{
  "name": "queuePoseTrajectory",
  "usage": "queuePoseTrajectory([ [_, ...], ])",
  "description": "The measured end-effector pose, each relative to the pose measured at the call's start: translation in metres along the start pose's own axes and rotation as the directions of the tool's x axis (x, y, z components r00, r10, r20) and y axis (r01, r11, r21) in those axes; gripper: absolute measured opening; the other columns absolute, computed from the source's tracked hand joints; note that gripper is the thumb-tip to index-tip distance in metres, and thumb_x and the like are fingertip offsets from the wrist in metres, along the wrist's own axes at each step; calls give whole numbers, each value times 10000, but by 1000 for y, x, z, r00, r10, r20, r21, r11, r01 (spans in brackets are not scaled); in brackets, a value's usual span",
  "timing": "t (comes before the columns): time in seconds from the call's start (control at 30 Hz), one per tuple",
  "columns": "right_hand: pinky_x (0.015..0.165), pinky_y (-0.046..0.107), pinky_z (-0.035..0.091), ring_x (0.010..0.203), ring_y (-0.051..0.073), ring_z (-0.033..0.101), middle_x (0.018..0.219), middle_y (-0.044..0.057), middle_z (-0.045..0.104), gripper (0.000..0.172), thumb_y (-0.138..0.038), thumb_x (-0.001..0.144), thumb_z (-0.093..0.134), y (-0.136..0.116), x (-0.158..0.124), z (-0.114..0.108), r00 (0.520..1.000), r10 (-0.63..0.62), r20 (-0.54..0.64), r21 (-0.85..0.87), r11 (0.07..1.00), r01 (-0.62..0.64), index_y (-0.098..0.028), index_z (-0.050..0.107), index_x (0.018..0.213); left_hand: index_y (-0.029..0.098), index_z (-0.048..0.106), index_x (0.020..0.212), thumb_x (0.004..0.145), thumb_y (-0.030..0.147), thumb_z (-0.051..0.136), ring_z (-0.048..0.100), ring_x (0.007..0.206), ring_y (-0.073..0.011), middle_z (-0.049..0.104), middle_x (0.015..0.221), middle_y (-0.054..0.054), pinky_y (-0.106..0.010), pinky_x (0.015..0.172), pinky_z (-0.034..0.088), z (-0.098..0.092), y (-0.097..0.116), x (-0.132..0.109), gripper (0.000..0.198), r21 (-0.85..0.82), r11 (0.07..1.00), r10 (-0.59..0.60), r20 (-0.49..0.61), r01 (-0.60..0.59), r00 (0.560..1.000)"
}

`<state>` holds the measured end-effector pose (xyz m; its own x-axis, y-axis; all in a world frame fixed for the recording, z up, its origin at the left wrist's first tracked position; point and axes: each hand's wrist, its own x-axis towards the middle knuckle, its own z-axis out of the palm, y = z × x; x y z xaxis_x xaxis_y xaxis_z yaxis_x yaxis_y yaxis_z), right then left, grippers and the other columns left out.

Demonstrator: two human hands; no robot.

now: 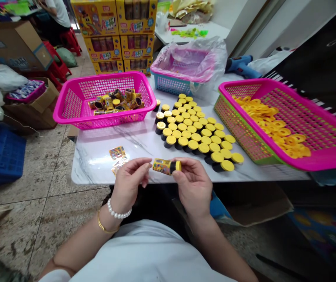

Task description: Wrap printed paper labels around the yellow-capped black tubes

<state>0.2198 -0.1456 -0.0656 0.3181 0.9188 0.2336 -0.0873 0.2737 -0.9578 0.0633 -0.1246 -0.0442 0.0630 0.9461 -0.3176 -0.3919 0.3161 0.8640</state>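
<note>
In front of me, my right hand (193, 182) grips a small black bottle with a yellow cap (178, 166), thumb and fingers around the cap end. A yellow printed sleeve (161, 166) covers most of the bottle, which lies sideways and points left. My left hand (132, 176) has thumb and forefinger drawn together right beside the sleeve's far end; whether they pinch its edge is unclear. Flat printed sleeves (117, 152) lie on the table just beyond that hand. Rows of black bottles with yellow caps (191, 129) stand upright beyond my right hand.
A pink basket (73, 119) at the left holds several sleeved bottles. Yellow rings fill part of another pink basket (326, 117) at the right. Behind stand a plastic-lined basket (170, 84), stacked yellow boxes (106, 49) and a blue heat gun (241, 66). The table's front edge (94, 183) is near me.
</note>
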Motion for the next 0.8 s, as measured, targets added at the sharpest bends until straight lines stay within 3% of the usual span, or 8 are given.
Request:
queuePoseTrajectory([
  [0.03, 834, 348, 606, 899, 195, 705, 978, 59, 723, 283, -387, 817, 789, 0, 1, -3, 1000, -9, 21, 19, 1000, 9, -227, 674, 1022, 156, 742, 1014, 690, 293, 869, 584, 603, -72, 707, 854, -38, -171, 542, 481, -1, 2, -1, 374, 29, 996, 81, -26, -80, 996],
  [0.1, 831, 357, 613, 941, 206, 701, 1020, 61, 703, 269, -361, 815, 795, -3, 3, -9, 994, -40, 105, 25, 999, 38, -245, 700, 1039, 193, 734, 1088, 629, 216, 908, 656, 791, -116, 708, 1056, -60, -206, 685, 543, -3, 7, 0, 491, 74, 989, 122, 71, -127, 990],
  [0.2, 863, 385, 609, 1008, 223, 686, 1083, 66, 674, 254, -267, 831, 773, -11, 6, -15, 951, -116, 288, -82, 986, 145, -278, 728, 1081, 151, 750, 1029, 643, 245, 904, 670, 751, -151, 719, 919, -73, -241, 653, 551, -5, 14, 5, 426, 121, 993, -37, 346, -6, 937],
  [0.33, 911, 414, 596, 994, 227, 700, 1063, 56, 717, 342, -150, 846, 717, -18, 13, -18, 866, -277, 416, -307, 854, 420, -310, 737, 1147, 125, 756, 920, 656, 225, 896, 672, 692, -138, 731, 827, -69, -247, 677, 552, -2, 20, 16, 315, 147, 989, -76, 370, 22, 926],
  [0.47, 898, 417, 609, 1000, 234, 721, 1090, 47, 751, 408, -119, 851, 704, -14, 19, -20, 843, -371, 389, -382, 768, 515, -318, 704, 1208, 129, 771, 970, 678, 195, 878, 702, 812, -158, 752, 909, -89, -248, 778, 551, 3, 24, 25, 317, 184, 981, -23, 428, -62, 904],
  [0.6, 924, 434, 611, 1029, 245, 733, 1146, 51, 759, 480, -76, 829, 715, -7, 21, -22, 798, -462, 386, -367, 717, 592, -322, 688, 1241, 170, 733, 1156, 718, 233, 852, 691, 765, -159, 748, 945, -80, -236, 661, 541, -3, 28, 30, 458, 220, 975, -102, 466, -3, 879],
  [0.7, 884, 414, 627, 996, 244, 745, 1136, 66, 766, 484, -64, 795, 746, -4, 19, -19, 764, -512, 392, -365, 676, 640, -309, 713, 1210, 135, 759, 990, 712, 229, 852, 676, 738, -150, 741, 875, -81, -238, 677, 530, -7, 29, 30, 308, 202, 979, -73, 454, -23, 888],
  [0.8, 790, 388, 643, 867, 226, 752, 1016, 60, 782, 380, -120, 764, 798, 0, 13, -10, 857, -408, 315, -350, 789, 505, -280, 750, 1105, 132, 755, 882, 672, 186, 869, 661, 758, -143, 733, 841, -69, -230, 730, 508, -5, 29, 28, 245, 206, 974, -4, 434, -95, 901],
])
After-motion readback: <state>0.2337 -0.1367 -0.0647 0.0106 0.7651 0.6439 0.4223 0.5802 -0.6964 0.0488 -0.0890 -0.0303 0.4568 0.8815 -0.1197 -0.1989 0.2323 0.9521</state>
